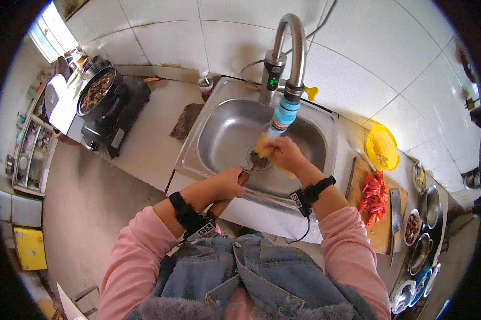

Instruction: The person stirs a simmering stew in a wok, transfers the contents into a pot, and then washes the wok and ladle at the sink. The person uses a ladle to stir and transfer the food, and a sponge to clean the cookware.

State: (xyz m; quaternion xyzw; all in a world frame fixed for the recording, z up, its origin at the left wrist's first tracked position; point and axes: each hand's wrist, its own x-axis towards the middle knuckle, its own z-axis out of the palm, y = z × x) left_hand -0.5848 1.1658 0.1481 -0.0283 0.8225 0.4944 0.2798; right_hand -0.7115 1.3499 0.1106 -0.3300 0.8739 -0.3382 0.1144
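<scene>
My left hand (231, 184) is closed around the wooden handle (218, 208) of a kitchen utensil, above the front rim of the steel sink (208, 133). A short length of its metal shaft shows past my fingers. The utensil's head is hidden, so I cannot tell its kind. Over the drain, my right hand (289, 153) grips a yellowish loofah-like scrubber (262, 145) at the far end of the utensil. Water runs onto the scrubber from the blue nozzle (285, 112) of the curved metal faucet (296, 42).
Left of the sink are a dark bottle (205, 84), a brown cloth (187, 120) and a black stove (118, 114) carrying a pan of food (99, 93). On the right are red pepper strips (374, 197), a cutting board (381, 237), a cleaver (395, 210), a yellow basket (390, 160) and several bowls.
</scene>
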